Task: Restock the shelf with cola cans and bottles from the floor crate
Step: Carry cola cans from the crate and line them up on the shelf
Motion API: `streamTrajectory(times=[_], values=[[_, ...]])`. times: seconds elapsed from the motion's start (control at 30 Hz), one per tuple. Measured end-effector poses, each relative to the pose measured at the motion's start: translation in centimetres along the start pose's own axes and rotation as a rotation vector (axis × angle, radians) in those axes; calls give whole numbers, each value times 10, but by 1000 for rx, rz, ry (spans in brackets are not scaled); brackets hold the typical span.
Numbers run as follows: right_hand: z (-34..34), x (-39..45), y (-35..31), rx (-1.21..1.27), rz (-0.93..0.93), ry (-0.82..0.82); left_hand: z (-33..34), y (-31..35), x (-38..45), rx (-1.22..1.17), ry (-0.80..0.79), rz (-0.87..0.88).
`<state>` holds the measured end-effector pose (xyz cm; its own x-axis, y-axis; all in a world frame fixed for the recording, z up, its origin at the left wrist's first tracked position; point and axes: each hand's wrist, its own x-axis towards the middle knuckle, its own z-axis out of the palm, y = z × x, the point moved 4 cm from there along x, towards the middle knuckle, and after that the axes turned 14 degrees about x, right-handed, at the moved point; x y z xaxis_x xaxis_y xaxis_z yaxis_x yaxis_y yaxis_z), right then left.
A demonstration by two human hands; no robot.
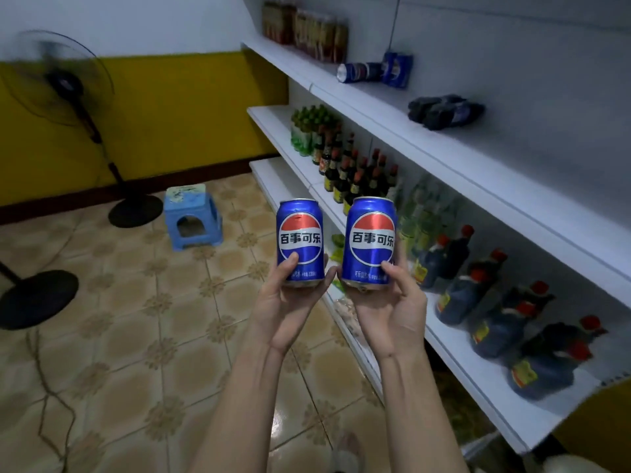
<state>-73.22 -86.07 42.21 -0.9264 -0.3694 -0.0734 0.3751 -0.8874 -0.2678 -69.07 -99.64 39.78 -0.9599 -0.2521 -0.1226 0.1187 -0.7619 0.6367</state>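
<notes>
So you're mid-carry here, I'd say: one can in each hand and nothing placed from this pair yet. Your left hand (290, 302) is wrapped around the base of a blue aluminium cola can with the red, white and blue roundel (299, 242), thumb pressed on the front, fingers curled round the back. Your right hand (392, 308) is doing the same with a second blue cola can of the same design (370, 242). Both cans are upright, labels facing you, side by side and just apart, held out in front of the white metal shelf unit (478, 158) on the right.

Pose-wise, both forearms come up from the near edge, palms turned up and inward, wrists close together.

The obvious home looks like the upper white shelf, far right, where two blue cola cans (379, 71) already sit: one is standing and one is lying on its side. Near them a dark plastic cola bottle with a blue label (444, 110) is lying down too. The next move calls for lifting up and to the right and setting each can down upright beside those. You might want to stand the tipped one up while you're there.

The floor crate isn't in view, so I can't tell how much stock is left.
</notes>
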Motion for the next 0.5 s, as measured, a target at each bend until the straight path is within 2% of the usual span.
streamTrajectory(times=[0.37, 0.5], values=[[40, 183, -7, 3, 182, -109, 26, 57, 151, 53, 69, 163], [43, 232, 11, -1, 230, -65, 9, 78, 191, 33, 107, 180]])
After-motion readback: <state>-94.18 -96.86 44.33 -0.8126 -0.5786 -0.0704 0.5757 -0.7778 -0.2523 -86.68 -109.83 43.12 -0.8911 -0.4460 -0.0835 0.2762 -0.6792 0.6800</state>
